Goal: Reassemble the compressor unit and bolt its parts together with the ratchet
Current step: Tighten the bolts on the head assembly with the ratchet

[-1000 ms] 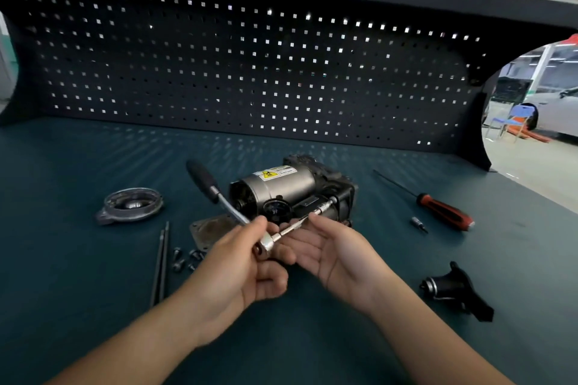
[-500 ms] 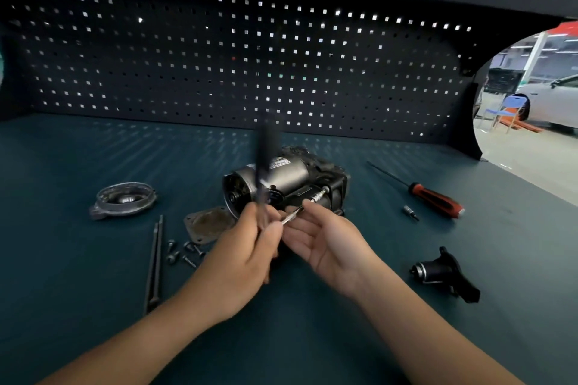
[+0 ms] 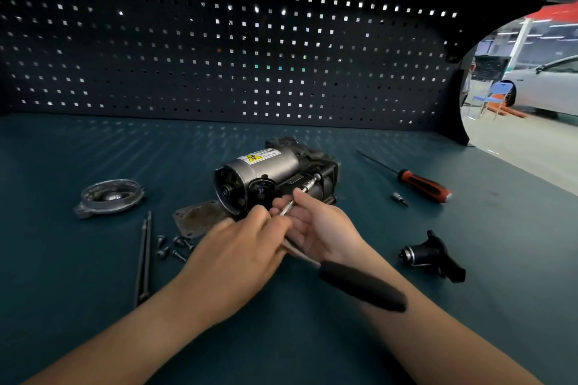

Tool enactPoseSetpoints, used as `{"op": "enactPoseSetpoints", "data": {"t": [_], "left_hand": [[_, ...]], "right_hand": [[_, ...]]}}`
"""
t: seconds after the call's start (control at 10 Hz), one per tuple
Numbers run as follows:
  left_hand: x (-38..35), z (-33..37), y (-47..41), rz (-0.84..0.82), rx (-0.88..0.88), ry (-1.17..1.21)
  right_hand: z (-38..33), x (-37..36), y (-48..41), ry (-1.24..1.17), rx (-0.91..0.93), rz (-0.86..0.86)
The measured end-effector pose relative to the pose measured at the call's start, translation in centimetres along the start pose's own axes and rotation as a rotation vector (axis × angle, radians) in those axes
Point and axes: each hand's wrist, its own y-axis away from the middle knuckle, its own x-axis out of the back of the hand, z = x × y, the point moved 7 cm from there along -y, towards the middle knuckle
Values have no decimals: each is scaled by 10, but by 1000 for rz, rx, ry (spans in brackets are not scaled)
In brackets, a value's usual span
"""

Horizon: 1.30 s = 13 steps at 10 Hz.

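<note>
Head view: loose screws (image 3: pixel 170 247) lie left of the compressor (image 3: pixel 266 171). Left hand (image 3: pixel 237 256) grips the ratchet (image 3: pixel 359 289) head in front of it; right hand (image 3: pixel 322 228) pinches the extension shaft (image 3: pixel 308 186). Risk: a tilted shaft could slip out of engagement with the compressor when torque is applied.

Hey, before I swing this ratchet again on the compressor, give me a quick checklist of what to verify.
1. Socket seated: the extension tip meets the compressor; seating cannot tell.
2. Hold on the ratchet: left hand grips its head: ok.
3. Extension steadied: right hand pinches it: ok.
4. Swing room: the handle lies across the right forearm: probably not ok.
5. Compressor braced: neither hand holds it: not ok.
6. Next fasteners: loose screws lie by the left wrist: ok.
</note>
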Motion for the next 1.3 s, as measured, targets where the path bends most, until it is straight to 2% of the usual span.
{"op": "enactPoseSetpoints", "data": {"t": [0.1, 0.2, 0.3, 0.4, 0.5, 0.6, 0.7, 0.8, 0.9, 1.0, 1.1, 1.2, 1.3], "left_hand": [[-4, -18, 2, 89, 394, 656], [-27, -33, 2, 188, 823, 1436], [-34, -27, 6, 121, 991, 1877], [-27, -32, 7, 41, 893, 1573], [-1, -32, -4, 17, 336, 460], [0, -28, -3, 48, 157, 59], [-13, -39, 0, 123, 567, 868], [-36, -37, 4, 98, 986, 1734], [-39, -27, 9, 33, 1076, 2019], [-31, -38, 6, 29, 906, 1553], [4, -31, -9, 60, 218, 344], [-1, -14, -3, 5, -94, 12], [-2, -25, -2, 44, 297, 710]], "right_hand": [[-1, -1, -1, -65, -13, -34], [-1, -2, -2, -63, -26, -69], [-3, 1, -3, -12, 16, -52], [-4, 4, -4, 39, 36, 6], [-3, 4, -6, 58, 49, 50], [0, 4, -5, 30, 43, 26], [-2, 6, -4, 74, 20, -8], [-4, 5, -6, 40, 2, -50], [-5, 4, -8, 54, 24, -34], [-6, 6, -9, 84, 41, 11], [-4, 8, -11, 72, 58, 70], [-1, 10, -12, 77, 78, 90], [0, 8, -10, 63, 43, 31]]}}
